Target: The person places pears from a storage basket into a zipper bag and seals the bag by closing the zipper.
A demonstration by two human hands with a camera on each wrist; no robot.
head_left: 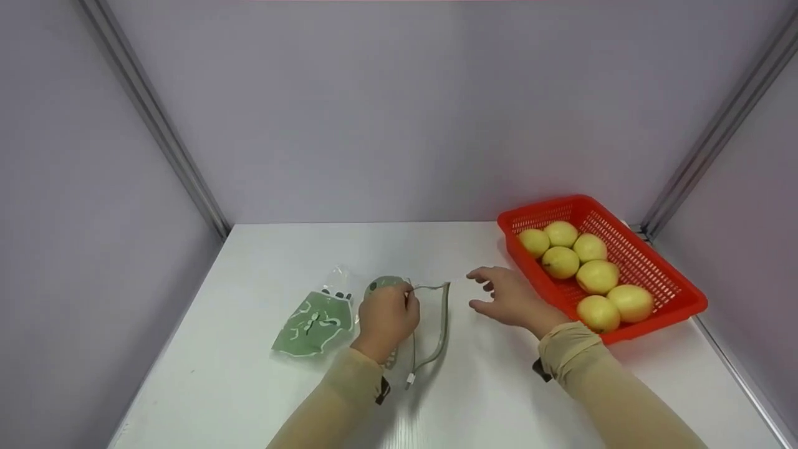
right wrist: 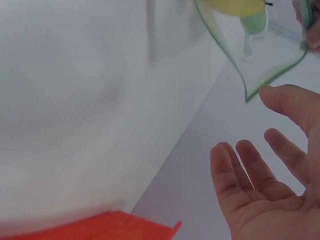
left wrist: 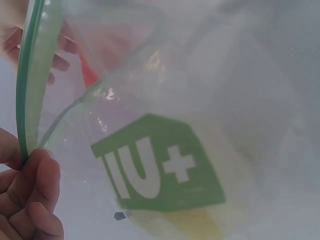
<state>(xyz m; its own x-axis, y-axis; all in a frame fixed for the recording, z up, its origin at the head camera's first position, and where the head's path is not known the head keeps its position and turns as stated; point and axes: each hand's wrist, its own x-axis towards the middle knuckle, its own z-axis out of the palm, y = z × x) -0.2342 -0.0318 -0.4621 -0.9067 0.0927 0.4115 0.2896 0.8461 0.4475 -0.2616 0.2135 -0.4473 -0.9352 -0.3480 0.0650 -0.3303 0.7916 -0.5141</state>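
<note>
My left hand [head_left: 388,313] pinches the green rim of a clear zip bag [left wrist: 159,172], whose mouth gapes towards the right. White lettering stands on a green print on the bag's side, and a small white slider [head_left: 410,378] hangs at its near end. Yellow fruit [right wrist: 239,6] with a short dark stem shows through the plastic. Across the bag's mouth, my right hand [head_left: 508,298] holds nothing, its fingers spread and loosely bent. The thumb [right wrist: 287,102] comes right up to a corner of the green rim in the right wrist view.
A red perforated basket [head_left: 676,307] with several yellow fruits [head_left: 597,277] stands at the right, close beside my right forearm. Left of my left hand, a second clear bag [head_left: 317,324] with a green print lies flat on the white table [head_left: 206,386]. Grey walls enclose the table's back and sides.
</note>
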